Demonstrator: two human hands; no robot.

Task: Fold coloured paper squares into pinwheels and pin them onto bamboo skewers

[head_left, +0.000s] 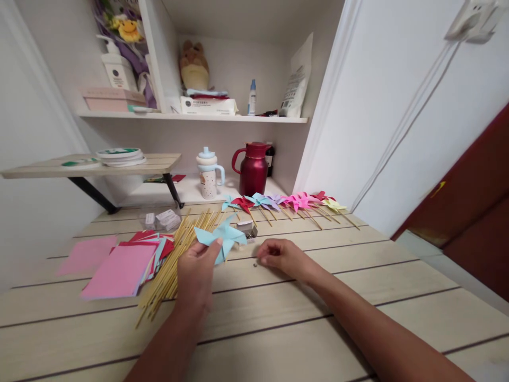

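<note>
My left hand (198,276) pinches a light blue paper pinwheel (223,237) just above the wooden table (278,329). My right hand (282,257) rests on the table to its right, fingers curled over a tiny dark pin (255,263) on the boards; I cannot tell if it holds anything. Directly behind the pinwheel sits a small metal box (247,229). A bundle of thin bamboo sticks (175,262) lies under and left of my left hand.
Pink, red and blue paper squares (121,268) are stacked at left. A row of finished pinwheels (290,204) on sticks lies along the back. A red jug (253,168), a blue-lidded cup (208,174) and small clear packets (161,219) stand behind. Shelves above; a white wall at right.
</note>
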